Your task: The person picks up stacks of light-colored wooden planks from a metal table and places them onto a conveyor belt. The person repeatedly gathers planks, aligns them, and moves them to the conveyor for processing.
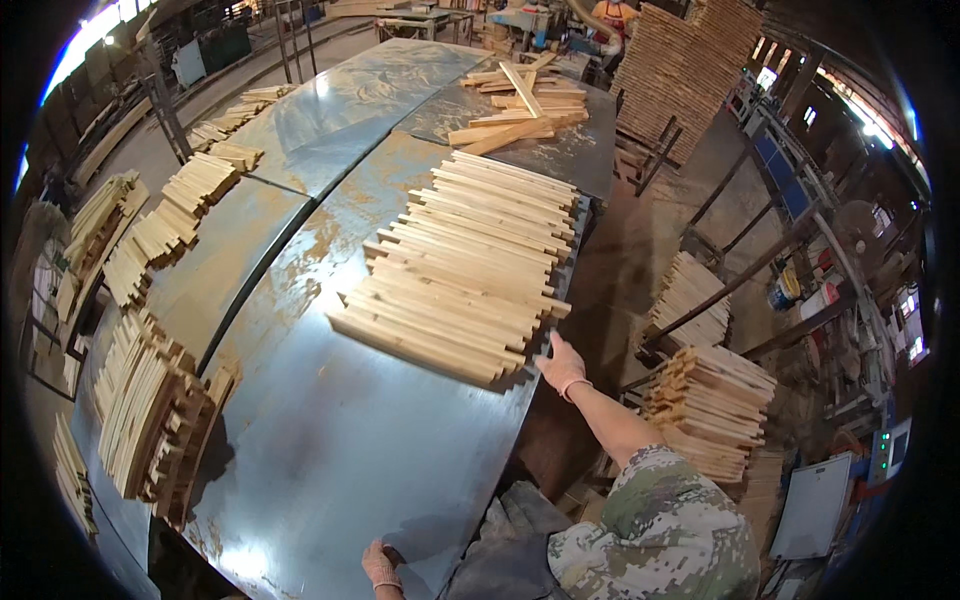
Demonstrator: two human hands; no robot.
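A wide row of pale wooden strips [460, 270] lies side by side on the metal tabletop [330, 450], their ends uneven. My right hand [562, 364], in a pinkish glove, reaches to the right-hand ends of the nearest strips at the table edge. Its fingers are stretched out and hold nothing I can see; whether they touch the wood I cannot tell. Close to the table's near edge, my left hand [380, 564] is low over the bare metal, gloved too, its fingers loosely apart with nothing in them.
Stacked strips [150, 410] line the table's left side. A loose heap of boards [525, 108] lies at the far end. Right of the table stand a bundle of strips [710, 405] and metal rails [745, 275]. A tall wood stack [680, 75] rises behind, near another person [612, 18].
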